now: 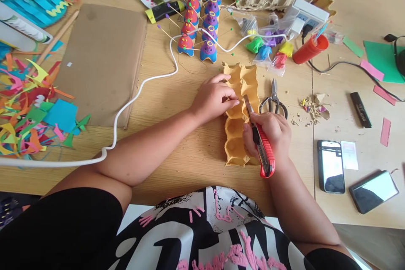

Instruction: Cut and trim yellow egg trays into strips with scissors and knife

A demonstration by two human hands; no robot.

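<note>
A yellow egg carton strip with two rows of cups lies lengthwise before me on the table. My left hand holds it from the left side, its bent fingers pressed over the upper cups. In my right hand is a red utility knife, its blade out and pointing away from me. The blade tip is over the ridge between the two rows; whether it touches the carton I cannot tell. Black-handled scissors lie just beyond my right hand, partly hidden by it.
Painted carton figures with pin-topped sticks stand at the back. A white cable crosses the left side, by a cardboard sheet and paper scraps. Rightward are clay bags, a red cup, a power strip and phones.
</note>
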